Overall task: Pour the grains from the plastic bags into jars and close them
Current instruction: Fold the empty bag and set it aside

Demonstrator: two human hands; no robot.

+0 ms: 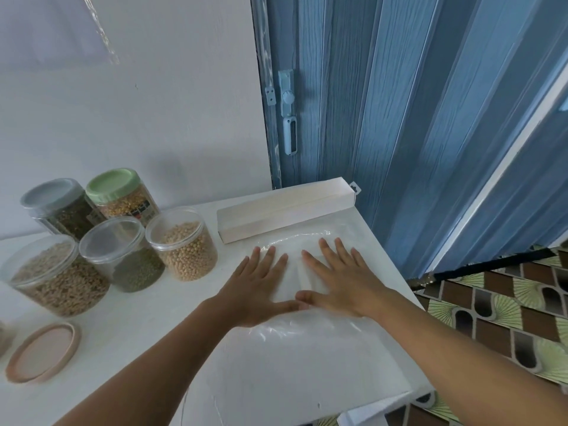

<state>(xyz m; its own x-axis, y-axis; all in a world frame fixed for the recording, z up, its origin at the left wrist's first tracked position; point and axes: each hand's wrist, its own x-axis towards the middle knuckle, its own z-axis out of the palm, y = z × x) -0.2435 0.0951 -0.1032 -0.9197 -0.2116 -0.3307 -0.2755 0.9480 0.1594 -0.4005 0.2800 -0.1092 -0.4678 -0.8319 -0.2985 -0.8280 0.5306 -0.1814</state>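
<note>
While pressing flat on clear plastic bag [310, 321], left hand [255, 290] and right hand [341, 281] side by side, fingers straight and spread, thumb tips touching. Bag empty, near table [147, 358] right edge, white box [285, 210] just behind. Five grain jars [181, 241] clustered at left, three uncovered; pink lid [43, 352] loose near front-left. Bare tabletop between lid and bag.

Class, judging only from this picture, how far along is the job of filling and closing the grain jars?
Done: five jars hold grain; the grey-lidded jar and green-lidded jar are closed. In hand: left hand and right hand press flat on an empty plastic bag. Left: three jars look lidless; a pink lid lies loose.
</note>
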